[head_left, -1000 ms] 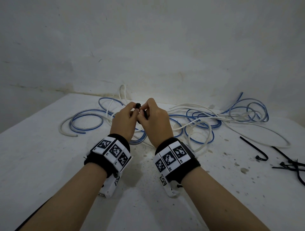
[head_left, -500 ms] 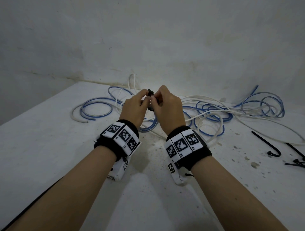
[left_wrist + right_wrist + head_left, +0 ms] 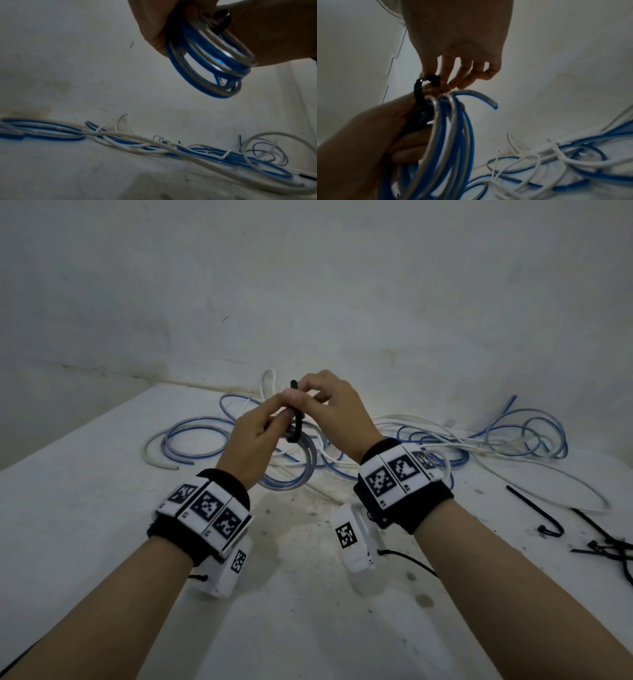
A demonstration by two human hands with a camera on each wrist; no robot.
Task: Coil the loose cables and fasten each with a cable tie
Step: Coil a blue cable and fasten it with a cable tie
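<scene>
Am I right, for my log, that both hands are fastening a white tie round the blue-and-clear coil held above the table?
Not quite: the tie is black, as the right wrist view shows. Both hands do work it round the blue-and-clear coil, held above the table.

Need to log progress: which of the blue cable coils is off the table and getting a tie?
The small blue coil held up in the left hand, black cable tie looped round it and pinched by the right hand; the other blue loops lie on the table.

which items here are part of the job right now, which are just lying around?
In hand:
- blue coil, held by left hand
- black tie, looped round coil, pinched by right hand

Lying about:
- loose cables on table
- spare ties
- wall
</scene>
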